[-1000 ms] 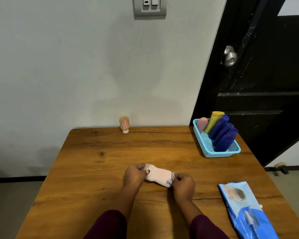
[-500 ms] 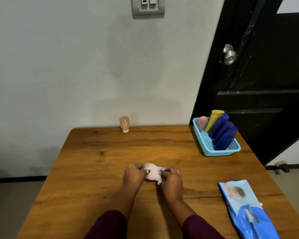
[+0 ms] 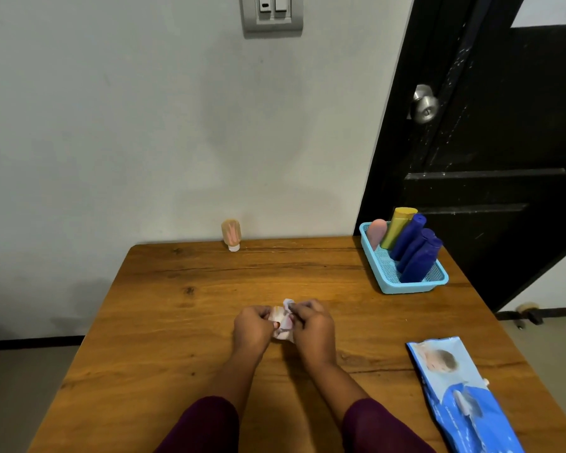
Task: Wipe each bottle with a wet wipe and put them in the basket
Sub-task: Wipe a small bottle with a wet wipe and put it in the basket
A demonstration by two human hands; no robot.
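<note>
A small peach bottle (image 3: pixel 277 314) lies between my hands at the middle of the wooden table (image 3: pixel 177 322). My left hand (image 3: pixel 253 326) grips its left end. My right hand (image 3: pixel 312 325) pinches a white wet wipe (image 3: pixel 287 322) wrapped over the bottle's right part, hiding most of it. Another small tan bottle (image 3: pixel 231 233) stands upside down on its white cap at the table's far edge. The light blue basket (image 3: pixel 406 286) at the far right holds several bottles: a pink one, a yellow one and three dark blue ones.
A blue wet wipe pack (image 3: pixel 461 393) lies at the near right corner of the table. A black door (image 3: pixel 490 142) with a metal knob stands behind the basket. A grey wall runs along the table's far edge.
My right hand has slid the wipe leftward along the bottle, toward my left hand. Less of the bottle shows now. My left hand has stayed in place.
</note>
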